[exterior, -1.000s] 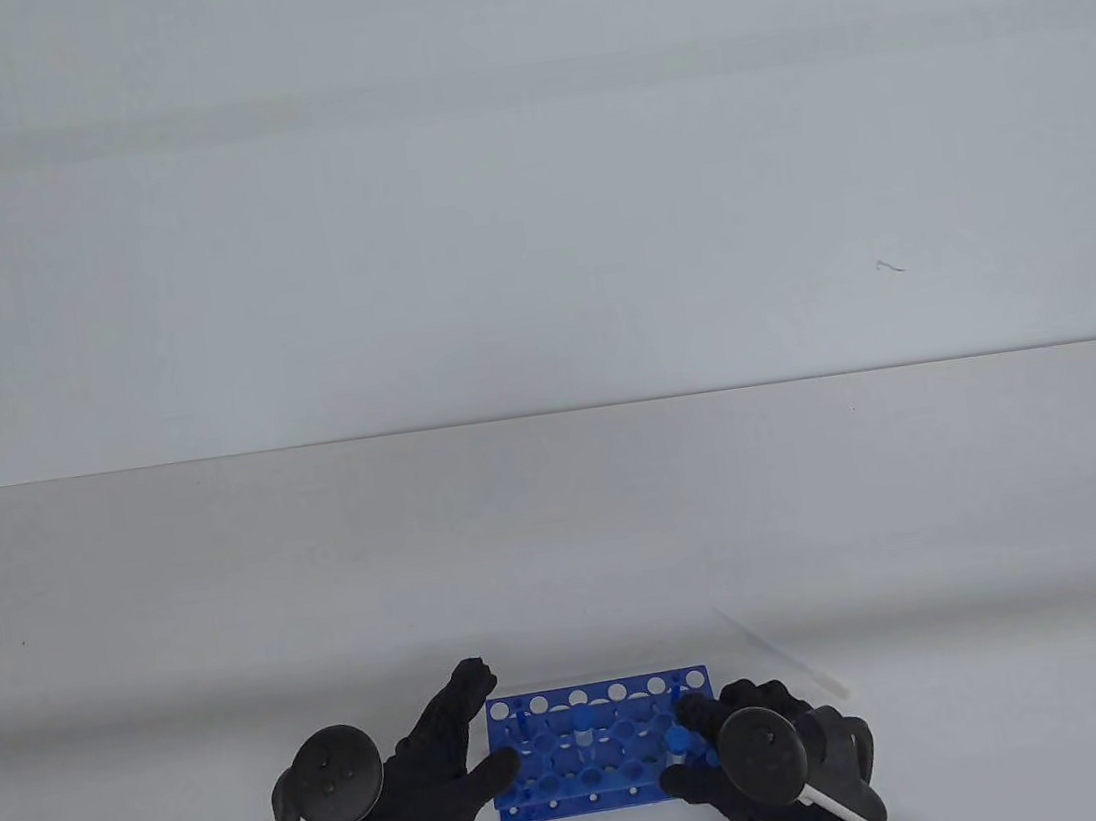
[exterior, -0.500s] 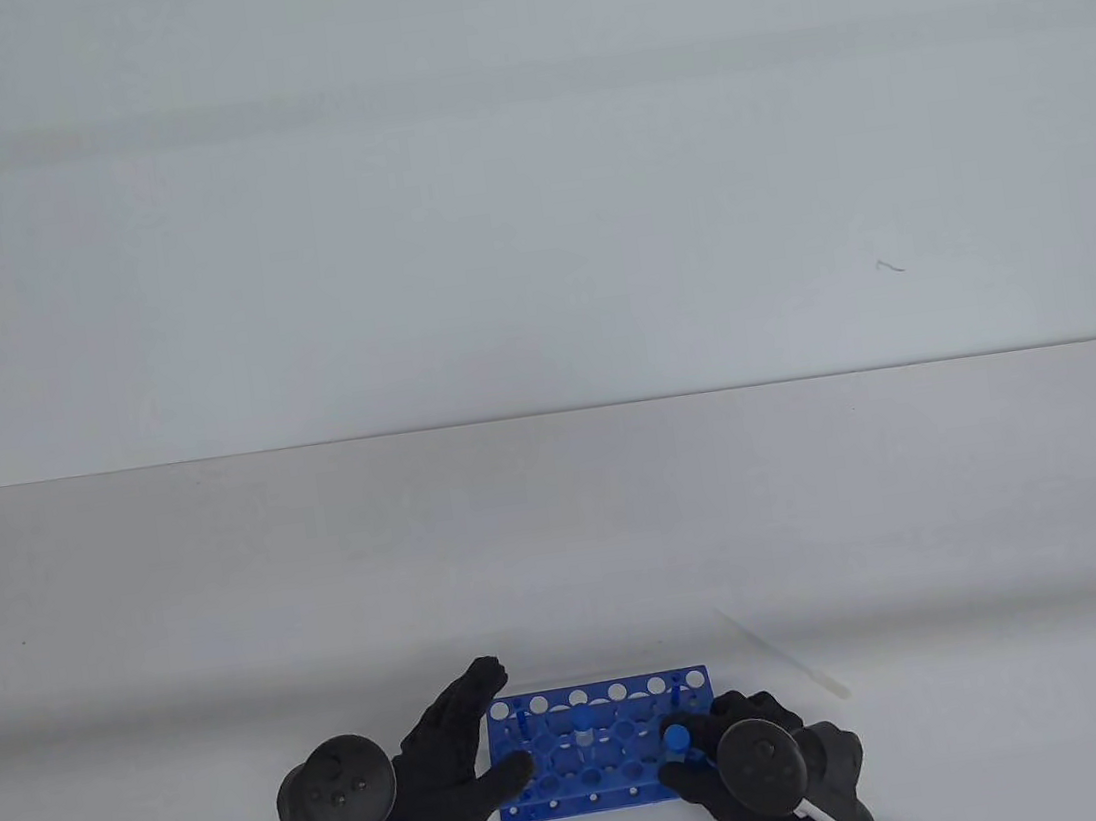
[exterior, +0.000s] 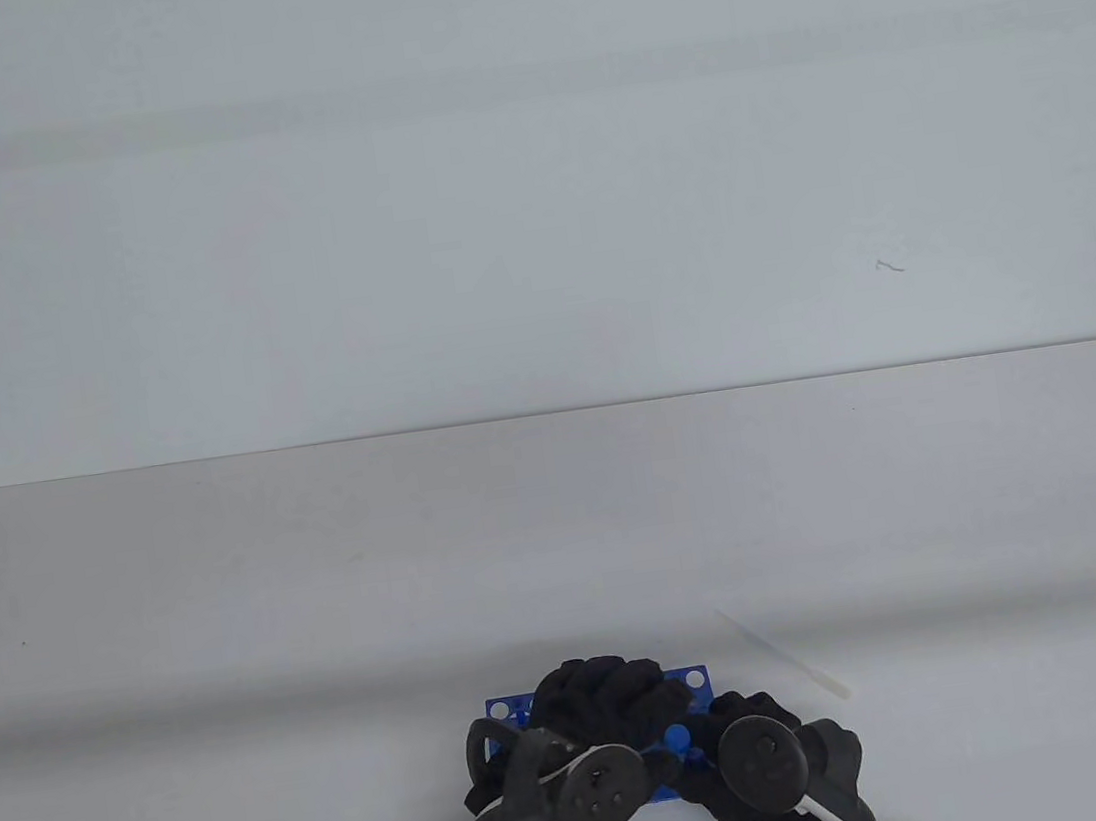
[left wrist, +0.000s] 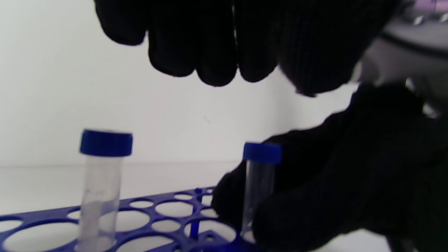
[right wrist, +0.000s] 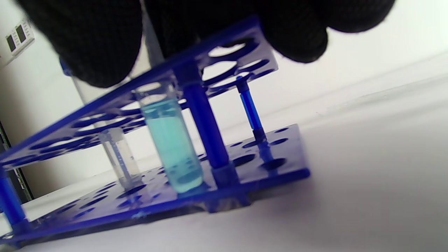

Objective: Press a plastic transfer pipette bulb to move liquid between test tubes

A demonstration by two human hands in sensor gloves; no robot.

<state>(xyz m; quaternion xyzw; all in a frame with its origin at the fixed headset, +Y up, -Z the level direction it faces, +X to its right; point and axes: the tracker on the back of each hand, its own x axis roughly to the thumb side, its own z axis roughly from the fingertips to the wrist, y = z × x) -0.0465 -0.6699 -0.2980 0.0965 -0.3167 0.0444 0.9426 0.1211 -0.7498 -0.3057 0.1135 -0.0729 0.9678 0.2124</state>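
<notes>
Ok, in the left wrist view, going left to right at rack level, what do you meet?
Clear plastic tube with a blue screw cap standing alone in the blue perforated rack → second blue-capped clear tube → black-gloved right hand gripping that second tube.

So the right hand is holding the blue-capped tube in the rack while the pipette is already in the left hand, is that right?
Not quite. The right hand does hold the blue-capped tube in the rack, but the table view shows the pipette lying on the table, right of the rack. The left hand hovers over the rack, without it.
</notes>
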